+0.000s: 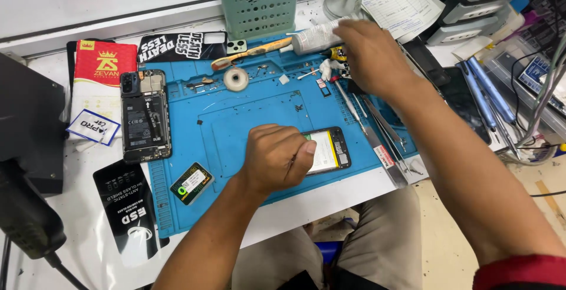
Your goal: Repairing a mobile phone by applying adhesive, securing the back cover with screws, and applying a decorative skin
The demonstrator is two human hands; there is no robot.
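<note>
Opened phone (329, 149), back cover off, lies flat near the front edge of the blue repair mat (236, 125); a second opened phone (145, 116) sits at the mat's left edge. One tape roll (236, 79) rests near the mat's top. The left hand (276, 155), fingers curled together, presses on the near phone's left end. The right hand (367, 54) reaches to the mat's far corner, fingers bent over small tools (336, 66); its grip cannot be told
</note>
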